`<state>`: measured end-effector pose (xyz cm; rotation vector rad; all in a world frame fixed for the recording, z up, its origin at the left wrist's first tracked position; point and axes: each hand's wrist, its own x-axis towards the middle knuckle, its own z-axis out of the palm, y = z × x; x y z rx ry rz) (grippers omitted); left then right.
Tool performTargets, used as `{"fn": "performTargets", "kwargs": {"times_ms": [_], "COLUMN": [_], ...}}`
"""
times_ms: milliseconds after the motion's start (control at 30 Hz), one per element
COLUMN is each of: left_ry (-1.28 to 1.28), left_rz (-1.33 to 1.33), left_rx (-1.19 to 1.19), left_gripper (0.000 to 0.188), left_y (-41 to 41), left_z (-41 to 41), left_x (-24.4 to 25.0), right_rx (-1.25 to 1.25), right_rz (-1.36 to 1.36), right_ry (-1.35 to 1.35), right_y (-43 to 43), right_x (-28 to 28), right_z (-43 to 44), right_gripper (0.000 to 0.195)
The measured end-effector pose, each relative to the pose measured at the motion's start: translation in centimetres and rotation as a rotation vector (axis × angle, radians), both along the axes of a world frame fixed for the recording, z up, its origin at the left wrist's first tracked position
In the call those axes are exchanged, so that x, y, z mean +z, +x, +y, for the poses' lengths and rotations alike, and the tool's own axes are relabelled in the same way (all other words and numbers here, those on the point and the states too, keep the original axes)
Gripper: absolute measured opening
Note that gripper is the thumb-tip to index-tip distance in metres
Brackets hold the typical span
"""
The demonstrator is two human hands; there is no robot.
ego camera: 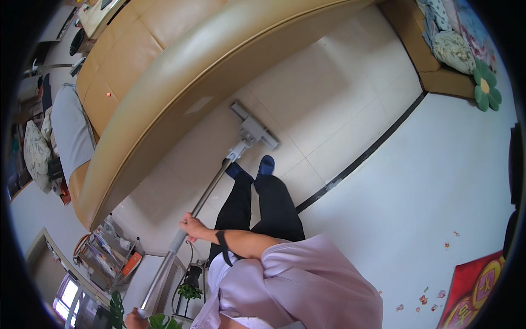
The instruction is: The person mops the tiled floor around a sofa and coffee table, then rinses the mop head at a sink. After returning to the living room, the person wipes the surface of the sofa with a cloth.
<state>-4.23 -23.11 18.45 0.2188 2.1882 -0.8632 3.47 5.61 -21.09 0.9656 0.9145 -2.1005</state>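
Note:
My right hand (194,227) is closed around the metal pole of a flat mop (211,187), just above its grey grip sleeve. My left hand (135,318) holds the upper end of the same pole at the bottom edge, partly cut off by the frame. The pole slants up to the right to a wide grey mop head (254,126), which lies on the tiled floor (304,119) beside the sofa's base. Two blue slippers (266,165) are on my feet, close behind the mop head; the pole passes over the left one. A black strap hangs at my right forearm.
A tan leather sofa (156,82) curves along the left. A white wall (382,172) with a black baseboard (370,150) stands at right. Ahead are a cardboard box (448,82) and a green flower cushion (487,85). A cluttered rack (102,259) and potted plants (190,291) stand lower left.

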Motion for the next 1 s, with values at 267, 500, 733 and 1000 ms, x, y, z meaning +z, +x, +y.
{"fn": "performTargets", "kwargs": {"times_ms": [267,500,733,1000], "left_ry": [0.286,0.782,0.474,-0.052], "left_rz": [0.047,-0.536,-0.377,-0.151], "left_rx": [-0.248,-0.134,-0.075,-0.11], "left_gripper": [0.013,0.052,0.045,0.058], "left_y": [1.3,5.6,-7.7,-22.1], "left_z": [4.5,22.7,-3.1,-25.1], "left_x": [-12.4,-25.5,-20.2,0.6], "right_rx": [-0.18,-0.288,0.182,-0.035], "right_rz": [-0.09,-0.359,-0.155,0.199], "right_ry": [0.354,0.817,0.435,0.025], "right_y": [2.4,9.9,-0.9,-12.3], "right_x": [-5.1,-16.3,-12.2,1.0], "right_z": [6.3,25.2,-2.7,-25.9], "right_gripper": [0.019,0.05,0.046,0.032]}}
